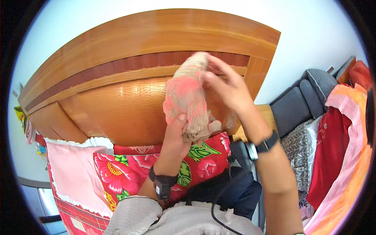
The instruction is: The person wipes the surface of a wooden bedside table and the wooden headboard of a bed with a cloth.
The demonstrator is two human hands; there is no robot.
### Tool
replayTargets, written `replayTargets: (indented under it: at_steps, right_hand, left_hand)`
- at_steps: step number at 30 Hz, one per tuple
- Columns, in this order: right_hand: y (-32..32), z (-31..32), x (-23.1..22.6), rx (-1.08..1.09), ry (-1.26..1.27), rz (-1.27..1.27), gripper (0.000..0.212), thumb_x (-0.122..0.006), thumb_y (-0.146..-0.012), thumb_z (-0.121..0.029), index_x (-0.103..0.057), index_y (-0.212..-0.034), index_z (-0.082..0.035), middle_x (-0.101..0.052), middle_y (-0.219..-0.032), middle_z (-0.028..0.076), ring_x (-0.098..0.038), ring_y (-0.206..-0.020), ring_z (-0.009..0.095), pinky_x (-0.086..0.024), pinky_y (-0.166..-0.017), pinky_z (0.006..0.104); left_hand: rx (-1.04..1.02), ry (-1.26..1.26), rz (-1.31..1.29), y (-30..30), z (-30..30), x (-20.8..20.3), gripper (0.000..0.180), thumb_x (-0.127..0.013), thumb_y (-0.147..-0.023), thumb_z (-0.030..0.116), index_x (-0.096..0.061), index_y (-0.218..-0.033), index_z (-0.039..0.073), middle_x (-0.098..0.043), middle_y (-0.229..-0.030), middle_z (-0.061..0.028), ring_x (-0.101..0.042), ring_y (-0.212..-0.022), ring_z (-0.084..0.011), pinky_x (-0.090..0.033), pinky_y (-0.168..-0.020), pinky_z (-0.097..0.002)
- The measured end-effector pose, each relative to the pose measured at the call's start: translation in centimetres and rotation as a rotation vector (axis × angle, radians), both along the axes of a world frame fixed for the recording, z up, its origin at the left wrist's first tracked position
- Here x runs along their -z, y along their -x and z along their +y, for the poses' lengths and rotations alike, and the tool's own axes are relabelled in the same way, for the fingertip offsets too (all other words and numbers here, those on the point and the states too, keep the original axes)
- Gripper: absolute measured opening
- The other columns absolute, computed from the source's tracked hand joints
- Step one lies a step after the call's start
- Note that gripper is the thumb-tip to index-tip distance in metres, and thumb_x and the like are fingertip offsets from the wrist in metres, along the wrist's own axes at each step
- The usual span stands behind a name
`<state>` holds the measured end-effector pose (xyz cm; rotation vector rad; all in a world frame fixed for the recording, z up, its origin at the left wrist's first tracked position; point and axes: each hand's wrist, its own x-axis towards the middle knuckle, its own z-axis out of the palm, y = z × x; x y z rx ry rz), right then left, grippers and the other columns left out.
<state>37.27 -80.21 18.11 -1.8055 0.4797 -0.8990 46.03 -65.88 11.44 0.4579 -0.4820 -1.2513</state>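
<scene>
My left hand [175, 135] is closed on a crumpled bundle of beige and coral-pink cloth [186, 96], thumb pressed on its near side. The cloth looks ribbed or knitted; its exact kind cannot be made out. It is held upright in front of the headboard, its lower end hanging in loose, worn folds. Beside its narrow upper end is my right hand [229, 86], slightly smeared by motion. The thumb and fingers there stand apart, their tips at the cloth's right edge. Whether they press on it is unclear.
A wooden headboard [156, 35] with brown padded panels rises behind the hands. Below lie a red floral cover [133, 170] and a pink pillow [76, 160] with white ruffles. A dark grey sofa [291, 107] stands right, near red and orange bedding [333, 145]. A black cable [214, 207] crosses my lap.
</scene>
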Motion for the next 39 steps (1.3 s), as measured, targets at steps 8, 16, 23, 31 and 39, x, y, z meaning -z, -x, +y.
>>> replayTargets:
  at_steps: [8, 16, 23, 31, 39]
  right_hand:
    - [8.2, 9.0, 5.4, -0.072, -0.515, -0.312, 0.107, -0.081, -0.064, -0.036, -0.015, -0.143, -0.004, -0.03, -0.139, 0.013, -0.038, -0.121, 0.02, -0.031, -0.102, 0.0335]
    - [13.9, 11.0, 5.9, 0.127, -0.875, -0.575, 0.077, -0.072, -0.064, -0.012, -0.035, -0.131, -0.002, -0.051, -0.118, 0.01, -0.049, -0.11, 0.022, -0.038, -0.097, 0.035]
    - [17.3, 12.5, 4.9, 0.077, -0.901, -0.646, 0.071, -0.058, -0.063, -0.023, -0.04, -0.127, 0.003, -0.052, -0.12, 0.02, -0.052, -0.109, 0.035, -0.041, -0.095, 0.0449]
    - [18.9, 13.5, 5.0, 0.148, -0.903, -0.449, 0.056, -0.048, -0.086, -0.036, -0.04, -0.129, -0.001, -0.049, -0.125, 0.018, -0.051, -0.11, 0.032, -0.044, -0.092, 0.0428]
    - [18.1, 12.3, 8.3, -0.173, -1.222, -0.698, 0.053, -0.041, -0.093, -0.04, -0.037, -0.132, -0.005, -0.048, -0.129, 0.015, -0.049, -0.115, 0.028, -0.04, -0.097, 0.042]
  left_hand:
    - [-0.06, 0.087, -0.143, 4.7, -0.1, 0.4, 0.055, -0.048, -0.093, 0.024, -0.022, -0.138, 0.005, -0.043, -0.13, -0.0085, -0.045, -0.118, -0.0221, -0.039, -0.097, -0.0356]
    - [-0.072, 0.304, -1.007, 5.7, 0.2, 1.0, 0.07, -0.027, -0.092, 0.056, -0.034, -0.132, -0.002, -0.031, -0.136, -0.0163, -0.033, -0.124, -0.0292, -0.023, -0.105, -0.0381]
    - [0.251, -0.038, -0.444, 6.7, 0.0, -0.7, 0.067, -0.035, -0.089, 0.059, -0.044, -0.125, 0.003, -0.051, -0.122, -0.0076, -0.045, -0.118, -0.0205, -0.032, -0.101, -0.0361]
    - [0.163, 0.011, -0.323, 8.8, -0.4, -3.2, 0.037, -0.046, -0.095, 0.029, -0.046, -0.123, 0.005, -0.056, -0.113, -0.0045, -0.055, -0.1, -0.0119, -0.045, -0.086, -0.0279]
    - [-0.43, 0.018, -0.33, 5.2, -1.7, -7.8, 0.022, -0.043, -0.096, 0.02, -0.048, -0.112, 0.006, -0.056, -0.103, -0.0035, -0.052, -0.093, -0.0117, -0.043, -0.085, -0.0273]
